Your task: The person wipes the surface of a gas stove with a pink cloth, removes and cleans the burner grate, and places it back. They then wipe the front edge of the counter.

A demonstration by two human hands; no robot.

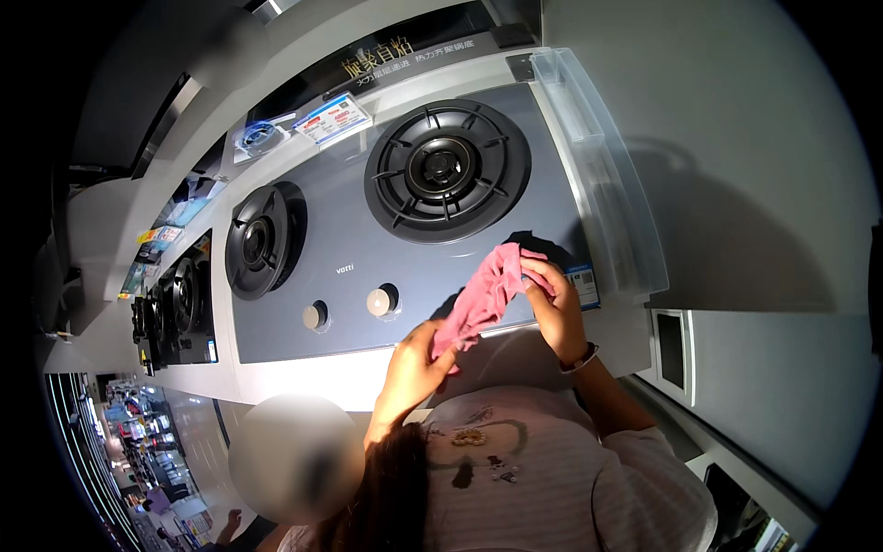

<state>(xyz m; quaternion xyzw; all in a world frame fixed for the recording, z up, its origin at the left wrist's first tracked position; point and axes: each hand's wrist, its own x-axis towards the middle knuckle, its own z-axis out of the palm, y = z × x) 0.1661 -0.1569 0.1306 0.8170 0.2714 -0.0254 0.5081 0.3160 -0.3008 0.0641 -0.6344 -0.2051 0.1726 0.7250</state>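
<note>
A bunched pink cloth [483, 297] stretches between my two hands above the front right part of a grey gas hob [331, 228]. My left hand [414, 362] grips its lower end, near the hob's front edge. The upper end is in my right hand [552, 297], fingers closed on it, over the hob's right front corner. Behind the cloth lies the large black burner with its pan support [447, 171]; the other burner [259, 241] is at the left. Two round control knobs [379, 302] stand near the front edge.
A clear plastic tray [600, 159] lies along the hob's right side, beside a grey wall [745, 172]. A price card [333, 119] and a display sign stand behind the hob. More hobs [183, 297] line the counter at left. Another person's hand [231, 526] shows at lower left.
</note>
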